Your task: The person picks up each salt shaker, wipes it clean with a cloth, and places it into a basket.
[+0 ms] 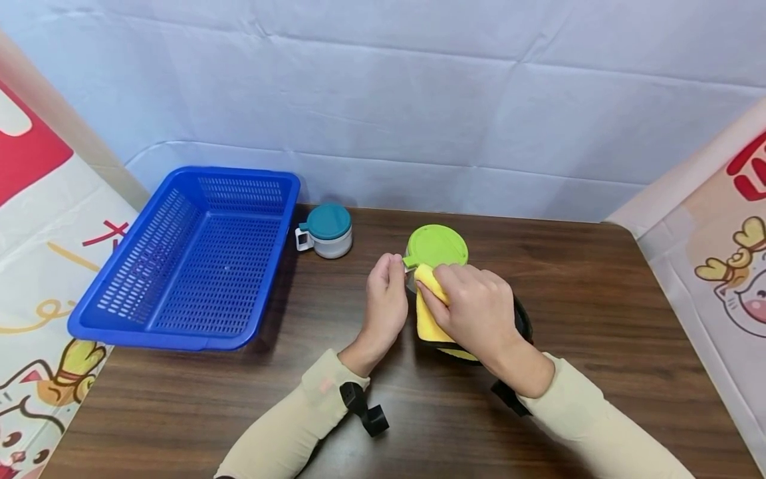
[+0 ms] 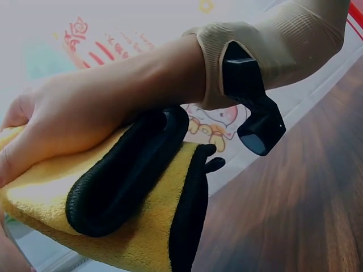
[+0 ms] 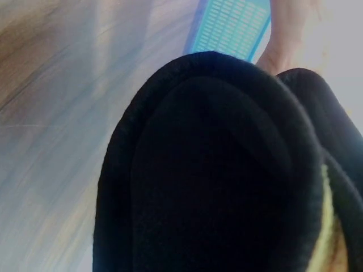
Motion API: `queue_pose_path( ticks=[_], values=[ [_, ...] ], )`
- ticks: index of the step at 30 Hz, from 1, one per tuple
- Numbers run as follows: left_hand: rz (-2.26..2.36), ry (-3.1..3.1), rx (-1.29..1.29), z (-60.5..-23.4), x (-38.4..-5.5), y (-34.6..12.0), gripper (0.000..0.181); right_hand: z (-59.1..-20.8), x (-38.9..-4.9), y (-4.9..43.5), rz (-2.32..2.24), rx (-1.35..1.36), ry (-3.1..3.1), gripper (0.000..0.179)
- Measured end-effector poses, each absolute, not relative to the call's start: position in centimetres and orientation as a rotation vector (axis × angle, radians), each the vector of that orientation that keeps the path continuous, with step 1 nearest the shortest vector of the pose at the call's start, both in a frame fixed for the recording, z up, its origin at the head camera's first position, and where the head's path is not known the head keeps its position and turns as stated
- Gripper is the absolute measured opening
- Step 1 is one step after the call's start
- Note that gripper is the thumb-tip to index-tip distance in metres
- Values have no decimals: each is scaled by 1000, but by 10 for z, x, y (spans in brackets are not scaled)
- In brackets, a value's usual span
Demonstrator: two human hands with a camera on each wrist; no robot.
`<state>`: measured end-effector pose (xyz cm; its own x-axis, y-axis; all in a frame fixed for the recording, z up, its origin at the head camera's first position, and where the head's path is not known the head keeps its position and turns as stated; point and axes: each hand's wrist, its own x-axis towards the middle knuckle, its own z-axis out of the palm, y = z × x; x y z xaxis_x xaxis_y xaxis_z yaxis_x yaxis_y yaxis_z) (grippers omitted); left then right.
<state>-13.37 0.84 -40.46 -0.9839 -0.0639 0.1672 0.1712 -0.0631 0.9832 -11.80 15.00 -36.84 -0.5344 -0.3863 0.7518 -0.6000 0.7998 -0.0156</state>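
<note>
A jar with a bright green lid (image 1: 438, 246) stands on the table in the head view, its body mostly hidden by the hands. At its left side, my left hand (image 1: 385, 303) pinches the handle with thumb and fingers. My right hand (image 1: 479, 309) grips a folded yellow cloth (image 1: 429, 316) with black edging against the front of the jar. From the left wrist, the right hand (image 2: 74, 116) shows over the cloth's folds (image 2: 144, 232). The cloth's dark edge (image 3: 210, 170) fills much of the right wrist view.
A blue perforated basket (image 1: 161, 338) sits at the left of the wooden table (image 1: 598, 319). Between basket and green-lidded jar stands a white-handled jar with a teal lid (image 1: 329, 223). A pale cloth backdrop (image 1: 383, 106) rises behind the table's far edge.
</note>
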Motion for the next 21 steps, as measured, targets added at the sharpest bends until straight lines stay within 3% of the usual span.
queue_pose_path(
  ticks=[21],
  values=[
    [-2154, -1968, -128, -402, -138, 7, 38, -363, -112, 160, 367, 739, -2190, 40]
  ],
)
